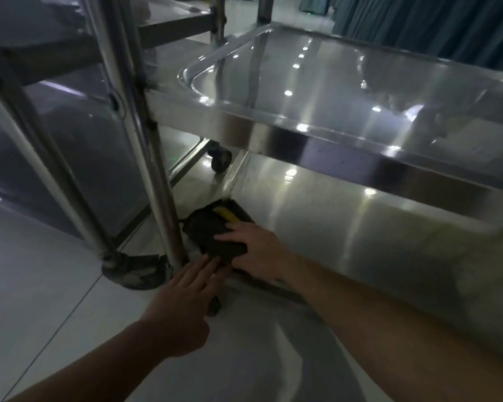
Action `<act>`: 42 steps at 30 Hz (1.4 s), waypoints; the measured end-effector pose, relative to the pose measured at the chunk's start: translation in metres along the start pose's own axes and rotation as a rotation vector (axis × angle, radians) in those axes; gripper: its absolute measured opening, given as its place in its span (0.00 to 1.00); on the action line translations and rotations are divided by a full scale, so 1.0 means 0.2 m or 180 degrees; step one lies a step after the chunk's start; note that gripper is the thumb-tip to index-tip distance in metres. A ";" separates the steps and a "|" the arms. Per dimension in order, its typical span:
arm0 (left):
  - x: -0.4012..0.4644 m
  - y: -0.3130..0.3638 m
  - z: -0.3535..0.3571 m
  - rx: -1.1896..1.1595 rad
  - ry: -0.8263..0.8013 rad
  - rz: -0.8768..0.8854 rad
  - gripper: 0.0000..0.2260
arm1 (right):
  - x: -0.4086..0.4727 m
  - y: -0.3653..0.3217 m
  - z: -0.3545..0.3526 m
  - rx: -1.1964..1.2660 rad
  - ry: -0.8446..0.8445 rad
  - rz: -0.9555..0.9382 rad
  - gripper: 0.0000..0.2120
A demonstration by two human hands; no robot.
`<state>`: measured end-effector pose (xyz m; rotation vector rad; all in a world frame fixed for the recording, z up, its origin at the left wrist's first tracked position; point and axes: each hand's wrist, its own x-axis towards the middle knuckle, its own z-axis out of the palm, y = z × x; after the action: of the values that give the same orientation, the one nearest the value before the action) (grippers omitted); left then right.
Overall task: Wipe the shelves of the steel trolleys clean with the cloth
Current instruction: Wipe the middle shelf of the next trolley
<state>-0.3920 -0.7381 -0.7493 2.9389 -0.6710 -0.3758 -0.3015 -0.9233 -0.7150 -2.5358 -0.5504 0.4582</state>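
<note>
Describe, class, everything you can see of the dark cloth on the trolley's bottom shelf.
The dark, crumpled wiping cloth looks like soft fabric, bunched into a rough pad, with a yellow patch showing at its far edge. It lies in the near left corner of the lower steel shelf, beside the upright steel leg. The right hand rests on it, fingers spread over the top; the left hand's straight fingertips reach its near edge.

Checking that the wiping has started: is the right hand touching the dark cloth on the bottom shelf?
Touching. The head view shows the right hand lying on the dark cloth, fingers overlapping its top with no gap.
</note>
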 end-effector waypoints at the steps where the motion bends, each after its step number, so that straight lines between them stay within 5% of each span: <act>1: 0.01 0.00 0.00 -0.0082 0.0058 -0.0018 0.44 | -0.08 0.03 0.00 -0.0107 0.0095 0.0035 0.29; 6: 0.02 0.08 -0.06 -0.0680 0.0738 -0.0282 0.29 | -0.46 0.22 0.04 -0.0225 0.0295 0.0645 0.28; 10: 0.08 0.15 -0.12 -0.0882 0.1139 0.0189 0.29 | -0.66 0.26 0.12 0.0099 0.0664 0.0956 0.30; 14: 0.16 0.30 -0.11 -0.0439 0.0606 0.0306 0.37 | -0.68 0.30 0.11 -0.0331 0.0305 0.0837 0.39; 17: 0.19 0.33 -0.04 -0.0541 0.0193 0.0140 0.40 | -0.69 0.27 0.15 -0.0773 0.0561 0.0759 0.36; 24: 0.23 0.39 -0.06 -0.0919 0.0757 0.0237 0.37 | -0.74 0.16 -0.03 0.0911 0.1184 0.0927 0.16; 27: 0.24 0.46 -0.20 -0.1221 0.1264 0.0557 0.21 | -0.81 0.10 -0.15 0.1419 0.1228 0.1179 0.20; 30: 0.23 0.50 -0.30 -0.1464 0.0468 0.0456 0.08 | -0.95 0.06 -0.15 0.1800 0.1067 0.1160 0.11; 36: 0.11 0.53 -0.23 -0.1912 -0.1012 0.0809 0.13 | -1.18 0.09 -0.09 0.0800 0.0815 0.1552 0.09; 42: 0.00 0.59 -0.19 -0.2056 -0.1445 0.0421 0.14 | -1.09 0.08 -0.09 0.1359 0.0375 0.1182 0.09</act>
<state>-0.4304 -0.8423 -0.6949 2.1966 -0.6284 -1.0383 -0.4765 -1.0440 -0.6628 -2.2264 0.0671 0.4913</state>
